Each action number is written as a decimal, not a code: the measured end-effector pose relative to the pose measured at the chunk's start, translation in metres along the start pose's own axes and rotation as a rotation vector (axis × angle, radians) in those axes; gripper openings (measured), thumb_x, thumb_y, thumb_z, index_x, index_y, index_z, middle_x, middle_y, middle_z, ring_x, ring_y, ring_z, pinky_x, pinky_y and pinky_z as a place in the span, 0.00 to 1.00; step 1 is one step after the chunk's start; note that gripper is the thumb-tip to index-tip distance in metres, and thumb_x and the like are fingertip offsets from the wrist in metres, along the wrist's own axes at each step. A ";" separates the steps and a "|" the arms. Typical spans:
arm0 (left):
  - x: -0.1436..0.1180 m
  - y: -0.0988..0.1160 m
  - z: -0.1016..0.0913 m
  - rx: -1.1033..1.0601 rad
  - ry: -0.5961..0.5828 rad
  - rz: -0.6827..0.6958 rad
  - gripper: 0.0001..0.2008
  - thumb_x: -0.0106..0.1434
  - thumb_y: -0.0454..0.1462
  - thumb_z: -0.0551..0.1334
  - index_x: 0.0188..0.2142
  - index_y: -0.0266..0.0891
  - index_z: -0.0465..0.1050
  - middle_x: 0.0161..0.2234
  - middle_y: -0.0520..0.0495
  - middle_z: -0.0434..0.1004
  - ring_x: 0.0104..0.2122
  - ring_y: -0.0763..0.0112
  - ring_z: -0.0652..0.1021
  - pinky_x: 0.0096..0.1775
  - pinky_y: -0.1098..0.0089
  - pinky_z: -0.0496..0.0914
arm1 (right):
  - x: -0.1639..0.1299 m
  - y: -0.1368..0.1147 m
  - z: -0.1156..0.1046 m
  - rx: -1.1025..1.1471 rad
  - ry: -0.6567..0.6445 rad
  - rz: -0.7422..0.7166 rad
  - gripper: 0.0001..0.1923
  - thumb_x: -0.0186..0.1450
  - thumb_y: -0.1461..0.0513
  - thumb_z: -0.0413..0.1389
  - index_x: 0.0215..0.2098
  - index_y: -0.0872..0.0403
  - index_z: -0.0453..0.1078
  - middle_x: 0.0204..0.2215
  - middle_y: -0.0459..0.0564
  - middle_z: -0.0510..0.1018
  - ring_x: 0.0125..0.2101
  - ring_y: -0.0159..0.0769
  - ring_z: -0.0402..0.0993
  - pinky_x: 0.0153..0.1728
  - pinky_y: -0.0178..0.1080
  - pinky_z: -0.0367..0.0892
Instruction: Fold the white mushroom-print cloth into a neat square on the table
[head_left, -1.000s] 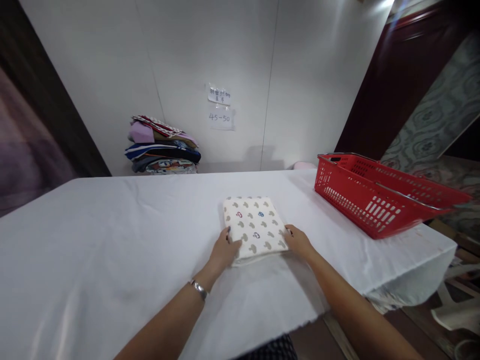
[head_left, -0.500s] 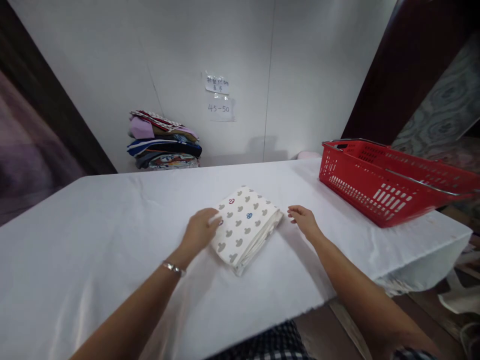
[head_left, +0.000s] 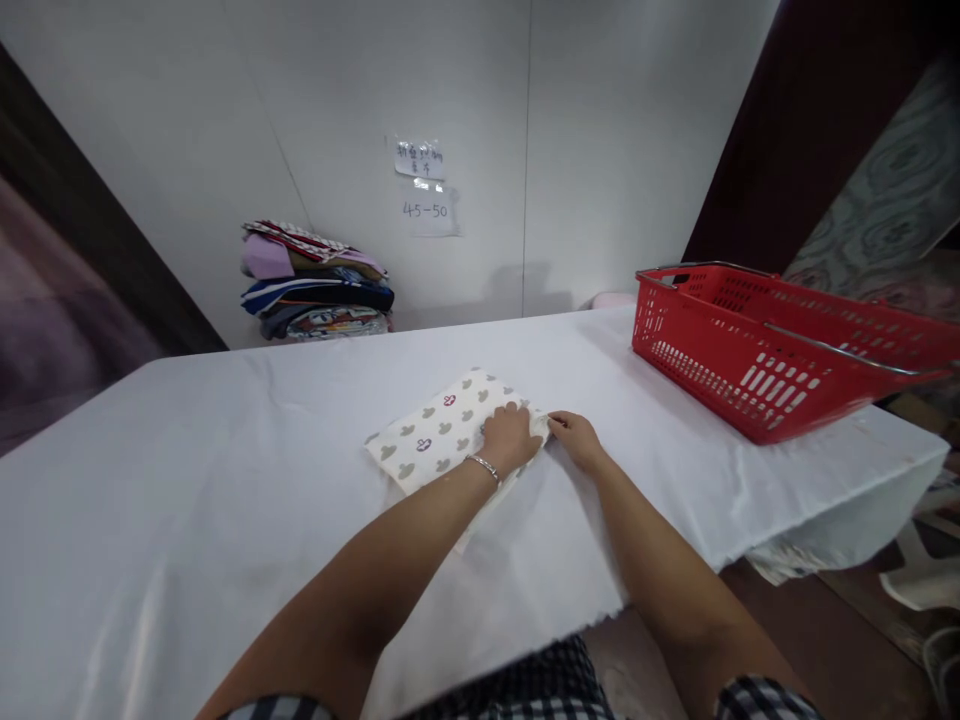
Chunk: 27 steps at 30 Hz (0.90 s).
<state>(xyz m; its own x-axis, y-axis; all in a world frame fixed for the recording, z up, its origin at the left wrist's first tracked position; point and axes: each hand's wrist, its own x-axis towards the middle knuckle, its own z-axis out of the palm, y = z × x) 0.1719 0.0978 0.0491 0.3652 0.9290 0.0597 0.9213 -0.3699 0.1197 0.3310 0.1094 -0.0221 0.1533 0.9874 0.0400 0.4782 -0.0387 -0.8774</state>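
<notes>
A folded white cloth (head_left: 442, 415) printed with grey mushroom-like shapes, two of them reddish, lies on the white-covered table (head_left: 247, 480). My left hand (head_left: 510, 438), with a bracelet at the wrist, rests on top of the cloth near its right end, thumb apart from the fingers. Part of the print is covered by this hand and forearm. At the right corner of the cloth, my right hand (head_left: 576, 438) pinches the edge between thumb and fingers. The two hands are close together, and the cloth's near edge is partly behind my left forearm.
A red plastic basket (head_left: 720, 370) with metal handles stands at the table's right end. Behind the table's far edge, a stack of folded fabrics (head_left: 319, 285) sits against the wall. Handwritten paper signs (head_left: 427, 210) are taped to the wall.
My left hand has moved right, from the cloth's left edge onto its right part. My right hand has closed on the right corner. The cloth has turned and shifted slightly left.
</notes>
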 end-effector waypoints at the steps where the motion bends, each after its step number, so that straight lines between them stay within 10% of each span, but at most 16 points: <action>1: 0.003 0.002 0.003 0.007 -0.003 -0.017 0.21 0.59 0.46 0.57 0.47 0.35 0.67 0.47 0.37 0.67 0.47 0.54 0.70 0.43 0.59 0.67 | 0.001 0.002 0.000 -0.002 -0.006 -0.012 0.14 0.57 0.57 0.53 0.38 0.50 0.76 0.35 0.46 0.79 0.37 0.36 0.71 0.39 0.36 0.65; 16: 0.010 0.016 -0.010 0.106 -0.029 -0.013 0.18 0.60 0.32 0.54 0.50 0.34 0.60 0.39 0.37 0.74 0.41 0.60 0.75 0.40 0.65 0.68 | 0.010 0.006 0.004 0.288 -0.025 -0.003 0.16 0.52 0.57 0.53 0.37 0.56 0.72 0.23 0.44 0.74 0.22 0.30 0.67 0.25 0.33 0.64; 27: -0.008 0.026 0.022 0.180 0.043 0.075 0.25 0.60 0.28 0.49 0.58 0.31 0.56 0.41 0.33 0.71 0.43 0.57 0.72 0.39 0.63 0.68 | 0.006 -0.003 0.001 0.464 -0.067 0.065 0.11 0.47 0.61 0.55 0.29 0.56 0.70 0.18 0.43 0.72 0.17 0.28 0.63 0.20 0.33 0.62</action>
<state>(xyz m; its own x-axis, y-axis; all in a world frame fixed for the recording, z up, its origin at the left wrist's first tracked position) 0.1961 0.0806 0.0299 0.4313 0.8961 0.1050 0.9021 -0.4265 -0.0654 0.3296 0.1158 -0.0195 0.1062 0.9935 -0.0399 0.0297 -0.0433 -0.9986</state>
